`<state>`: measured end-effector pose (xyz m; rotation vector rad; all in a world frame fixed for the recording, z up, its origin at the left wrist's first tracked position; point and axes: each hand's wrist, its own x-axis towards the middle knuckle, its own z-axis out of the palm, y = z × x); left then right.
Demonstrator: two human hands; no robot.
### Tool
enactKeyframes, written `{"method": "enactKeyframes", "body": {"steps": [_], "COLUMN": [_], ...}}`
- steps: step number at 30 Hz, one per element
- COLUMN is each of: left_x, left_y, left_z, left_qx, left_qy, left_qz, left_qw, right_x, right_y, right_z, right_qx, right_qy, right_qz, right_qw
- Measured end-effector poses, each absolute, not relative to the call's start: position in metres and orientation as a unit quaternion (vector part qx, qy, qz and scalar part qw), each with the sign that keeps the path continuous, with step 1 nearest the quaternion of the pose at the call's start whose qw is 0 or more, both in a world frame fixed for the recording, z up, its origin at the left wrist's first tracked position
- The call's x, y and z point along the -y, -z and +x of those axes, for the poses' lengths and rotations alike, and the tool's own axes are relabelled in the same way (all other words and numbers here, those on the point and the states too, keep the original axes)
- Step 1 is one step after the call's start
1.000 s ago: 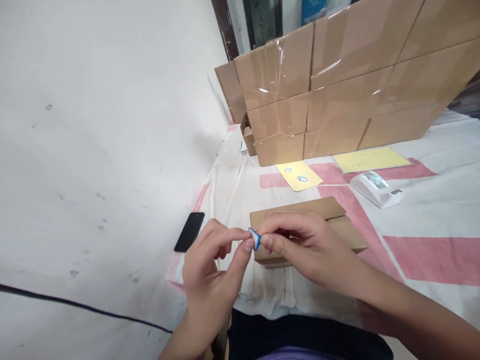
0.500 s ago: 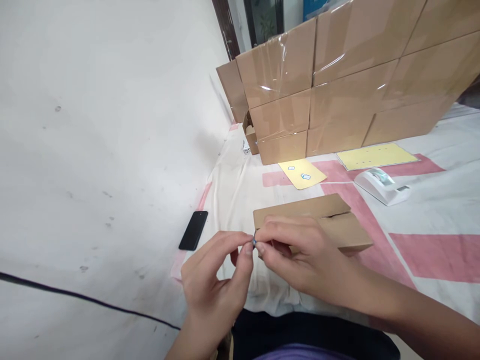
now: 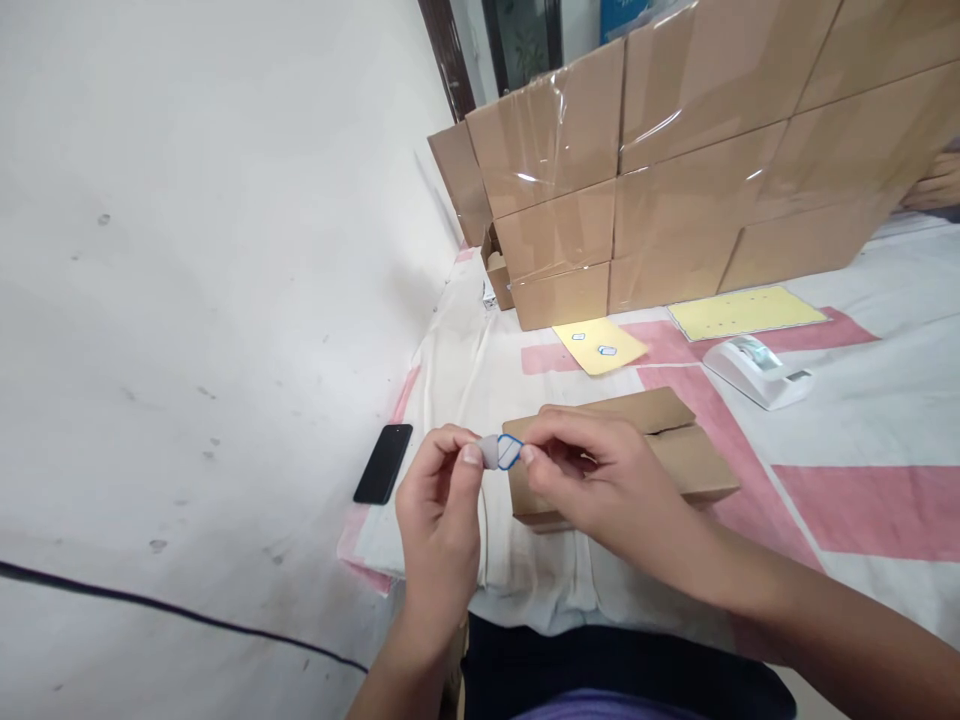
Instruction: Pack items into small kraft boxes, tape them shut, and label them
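In front of me, my left hand (image 3: 442, 500) pinches a small greyish-white piece (image 3: 489, 451) between thumb and fingertips. My right hand (image 3: 600, 460) pinches the right corner of a small blue-edged white paper cutout (image 3: 509, 452). The two pieces meet or overlap; I cannot tell whether they are joined. Both hands hold them above the near left part of a closed cardboard box (image 3: 637, 408). Similar blue-edged cutouts (image 3: 607, 351) lie on a yellow sheet (image 3: 596, 366) beyond the box.
Taped cardboard panels (image 3: 667, 220) stand across the back. A white device (image 3: 757, 372) and a larger yellow sheet (image 3: 750, 312) lie to the right. A black phone (image 3: 383, 464) rests by the wall (image 3: 225, 250). Another person's hand (image 3: 937, 183) shows at the right edge.
My hands have turned and moved slightly up, bringing the blue-edged cutout and the greyish piece into flat view. Another person's hand has appeared at the far right.
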<state>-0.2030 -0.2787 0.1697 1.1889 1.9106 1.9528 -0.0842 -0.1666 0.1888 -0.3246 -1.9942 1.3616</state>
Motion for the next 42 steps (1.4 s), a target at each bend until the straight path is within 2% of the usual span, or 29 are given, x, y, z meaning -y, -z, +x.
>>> {"method": "enactKeyframes", "body": {"steps": [5, 8, 12, 14, 16, 21, 26, 35, 42], "left_x": [0.266, 0.262, 0.259, 0.257, 0.254, 0.242, 0.224, 0.201, 0.192], "left_y": [-0.167, -0.169, -0.170, -0.169, -0.167, -0.155, -0.143, -0.127, -0.123], "left_z": [-0.203, -0.205, -0.215, -0.222, -0.230, -0.244, -0.249, -0.251, -0.253], "left_qx": [-0.585, -0.536, -0.539, -0.530, -0.511, -0.534, -0.549, -0.542, -0.545], "left_qy": [-0.730, -0.787, -0.793, -0.800, -0.812, -0.802, -0.786, -0.789, -0.781], "left_qz": [0.339, 0.293, 0.269, 0.261, 0.255, 0.257, 0.275, 0.266, 0.263], "left_qw": [0.101, 0.086, 0.096, 0.109, 0.118, 0.080, 0.066, 0.117, 0.155], "right_x": [0.159, 0.148, 0.103, 0.066, 0.025, -0.049, -0.077, -0.119, -0.110], "right_y": [-0.188, -0.194, -0.200, -0.193, -0.176, -0.118, -0.085, -0.044, -0.046], "right_z": [-0.083, -0.078, -0.065, -0.060, -0.057, -0.067, -0.094, -0.124, -0.126], "right_qx": [0.753, 0.748, 0.719, 0.685, 0.655, 0.652, 0.747, 0.784, 0.786], "right_qy": [-0.545, -0.521, -0.473, -0.454, -0.455, -0.452, -0.371, -0.255, -0.143], "right_qz": [-0.147, -0.161, -0.231, -0.286, -0.342, -0.480, -0.498, -0.556, -0.595], "right_qw": [0.338, 0.377, 0.454, 0.493, 0.497, 0.375, 0.237, 0.103, 0.088]}}
